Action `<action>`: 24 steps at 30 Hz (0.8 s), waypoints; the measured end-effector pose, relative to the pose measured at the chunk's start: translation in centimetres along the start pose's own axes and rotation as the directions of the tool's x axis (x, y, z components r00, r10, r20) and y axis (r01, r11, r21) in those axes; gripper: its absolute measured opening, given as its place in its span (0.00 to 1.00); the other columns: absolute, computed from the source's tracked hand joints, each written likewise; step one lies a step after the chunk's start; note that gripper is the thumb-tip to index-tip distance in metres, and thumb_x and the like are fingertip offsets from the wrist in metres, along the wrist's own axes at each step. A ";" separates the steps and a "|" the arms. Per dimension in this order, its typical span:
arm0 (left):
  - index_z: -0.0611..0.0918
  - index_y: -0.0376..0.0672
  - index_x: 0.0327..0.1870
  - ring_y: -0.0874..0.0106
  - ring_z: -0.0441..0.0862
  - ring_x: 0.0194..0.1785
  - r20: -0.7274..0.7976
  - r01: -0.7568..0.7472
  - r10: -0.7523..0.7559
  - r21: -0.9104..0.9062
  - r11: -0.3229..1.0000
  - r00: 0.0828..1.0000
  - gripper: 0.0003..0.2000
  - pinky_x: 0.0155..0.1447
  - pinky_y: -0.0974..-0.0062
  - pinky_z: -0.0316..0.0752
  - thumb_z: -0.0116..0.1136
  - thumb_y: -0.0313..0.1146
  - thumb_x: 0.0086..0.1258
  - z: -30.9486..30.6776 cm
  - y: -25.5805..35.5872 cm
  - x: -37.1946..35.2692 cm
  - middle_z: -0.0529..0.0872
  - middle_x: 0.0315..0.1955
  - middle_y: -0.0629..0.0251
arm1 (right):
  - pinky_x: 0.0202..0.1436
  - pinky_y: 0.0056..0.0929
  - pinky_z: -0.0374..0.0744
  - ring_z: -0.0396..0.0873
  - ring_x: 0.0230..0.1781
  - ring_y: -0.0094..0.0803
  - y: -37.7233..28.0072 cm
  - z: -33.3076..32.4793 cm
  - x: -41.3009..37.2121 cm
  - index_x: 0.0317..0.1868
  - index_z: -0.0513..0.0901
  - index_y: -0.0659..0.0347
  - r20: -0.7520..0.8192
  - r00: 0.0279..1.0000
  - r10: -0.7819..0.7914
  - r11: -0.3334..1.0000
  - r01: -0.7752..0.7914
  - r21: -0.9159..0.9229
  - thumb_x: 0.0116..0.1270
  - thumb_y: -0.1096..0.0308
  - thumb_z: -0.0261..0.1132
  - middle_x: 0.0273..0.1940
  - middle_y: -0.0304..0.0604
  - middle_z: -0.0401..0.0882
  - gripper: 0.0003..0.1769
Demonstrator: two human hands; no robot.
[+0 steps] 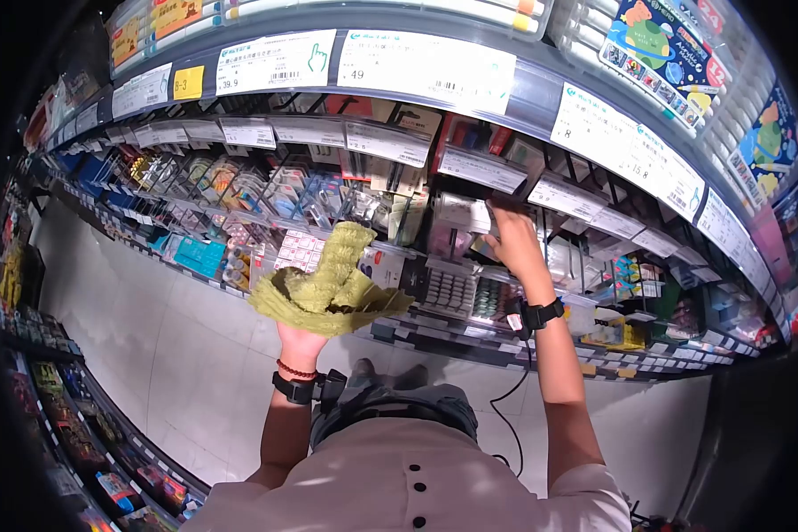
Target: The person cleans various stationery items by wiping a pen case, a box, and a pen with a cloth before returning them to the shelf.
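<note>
A crumpled yellow-green cloth lies over my left hand, which holds it up in front of the shelves; the cloth hides most of the fingers. My right hand reaches into a shelf compartment to the right, beside a clear box with a white top. Its thumb stands apart from the other fingers, whose tips are in shadow near the shelf's label strip. Whether those fingertips touch or grip anything cannot be made out.
Price labels line the upper shelf edge, above several rows of small packaged goods. Marker sets stand at the upper right. A black cable hangs from the right wristband. Another shelf curves along the lower left.
</note>
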State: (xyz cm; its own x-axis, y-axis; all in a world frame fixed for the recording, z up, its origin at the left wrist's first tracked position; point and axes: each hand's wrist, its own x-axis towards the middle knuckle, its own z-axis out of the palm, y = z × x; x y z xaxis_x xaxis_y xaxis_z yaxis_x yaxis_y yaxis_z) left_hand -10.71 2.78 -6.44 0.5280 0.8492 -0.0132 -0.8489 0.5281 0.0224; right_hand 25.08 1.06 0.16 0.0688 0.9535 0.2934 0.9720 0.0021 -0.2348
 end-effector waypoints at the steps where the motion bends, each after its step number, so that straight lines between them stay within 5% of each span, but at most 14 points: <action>1: 0.66 0.44 0.60 0.53 0.62 0.62 0.039 -0.005 0.005 0.011 1.000 0.999 0.30 0.65 0.50 0.54 0.39 0.57 0.65 -0.2 -0.1 0.1 0.67 0.59 0.55 | 0.51 0.39 0.69 0.72 0.46 0.48 0.2 0.2 0.1 0.55 0.70 0.63 0.001 1.000 0.001 1.000 -0.001 -0.015 0.48 0.70 0.67 0.43 0.53 0.75 0.30; 4: 0.67 0.44 0.60 0.53 0.64 0.61 -0.071 -0.116 0.131 0.191 0.975 0.989 0.31 0.64 0.49 0.56 0.39 0.59 0.64 -0.7 0.3 1.0 0.68 0.58 0.54 | 0.47 0.39 0.70 0.73 0.43 0.47 1.1 1.4 0.3 0.55 0.69 0.62 -0.028 0.999 -0.027 0.997 0.025 -0.075 0.48 0.73 0.67 0.38 0.51 0.76 0.31; 11: 0.66 0.41 0.60 0.53 0.63 0.61 0.097 -0.004 0.007 -0.034 0.999 0.995 0.32 0.65 0.50 0.54 0.41 0.58 0.64 1.9 -1.7 3.6 0.67 0.59 0.53 | 0.47 0.42 0.70 0.71 0.41 0.52 -0.4 0.4 -0.4 0.52 0.69 0.63 -0.114 0.992 -0.052 0.999 0.052 -0.009 0.45 0.75 0.64 0.41 0.54 0.71 0.29; 15: 0.67 0.40 0.59 0.54 0.63 0.61 0.044 0.057 -0.051 -0.143 0.988 0.998 0.29 0.66 0.52 0.53 0.38 0.55 0.66 1.0 -2.6 4.2 0.67 0.59 0.53 | 0.44 0.38 0.71 0.71 0.42 0.49 -4.1 -2.7 -2.3 0.46 0.70 0.62 -0.252 0.964 -0.081 0.986 0.115 0.123 0.43 0.76 0.64 0.40 0.51 0.69 0.25; 18: 0.67 0.38 0.58 0.59 0.65 0.61 -0.167 0.000 0.003 0.023 1.000 0.986 0.25 0.66 0.61 0.57 0.35 0.49 0.69 0.7 -3.7 4.8 0.68 0.58 0.54 | 0.40 0.34 0.73 0.74 0.39 0.48 -7.7 -5.1 -4.4 0.41 0.73 0.64 -0.210 0.976 -0.059 0.908 0.140 0.395 0.44 0.79 0.62 0.39 0.49 0.72 0.20; 21: 0.67 0.40 0.58 0.59 0.64 0.61 -0.103 0.020 0.007 0.257 0.966 0.995 0.28 0.67 0.59 0.53 0.36 0.54 0.67 2.0 -5.9 5.0 0.67 0.59 0.55 | 0.41 0.32 0.74 0.76 0.41 0.48 -10.8 -5.8 -5.3 0.41 0.76 0.64 -0.145 0.975 -0.166 0.749 0.221 0.624 0.45 0.78 0.61 0.40 0.51 0.74 0.18; 22: 0.70 0.40 0.56 0.62 0.69 0.57 -0.069 0.015 0.006 0.297 0.955 0.998 0.24 0.64 0.62 0.60 0.41 0.50 0.67 1.5 -6.5 5.6 0.72 0.54 0.57 | 0.42 0.32 0.75 0.76 0.42 0.48 -12.0 -5.9 -5.6 0.42 0.76 0.64 -0.117 0.972 -0.204 0.710 0.229 0.666 0.46 0.77 0.61 0.40 0.51 0.75 0.18; 24: 0.70 0.39 0.55 0.63 0.72 0.55 0.100 -0.142 0.109 0.839 0.525 0.989 0.22 0.62 0.65 0.63 0.38 0.46 0.68 2.4 -7.3 4.3 0.74 0.52 0.57 | 0.43 0.32 0.75 0.76 0.42 0.47 -12.8 -5.4 -6.0 0.44 0.76 0.63 0.013 0.966 -0.259 0.682 0.174 0.710 0.47 0.75 0.62 0.41 0.51 0.76 0.20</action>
State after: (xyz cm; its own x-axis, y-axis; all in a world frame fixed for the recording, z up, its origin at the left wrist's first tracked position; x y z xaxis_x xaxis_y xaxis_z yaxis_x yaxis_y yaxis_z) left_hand -2.23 2.56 -4.28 0.4325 0.8973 0.0890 -0.4990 0.1560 0.8525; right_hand 13.41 -6.33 6.46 -0.1886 0.9242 0.3322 0.5160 0.3811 -0.7672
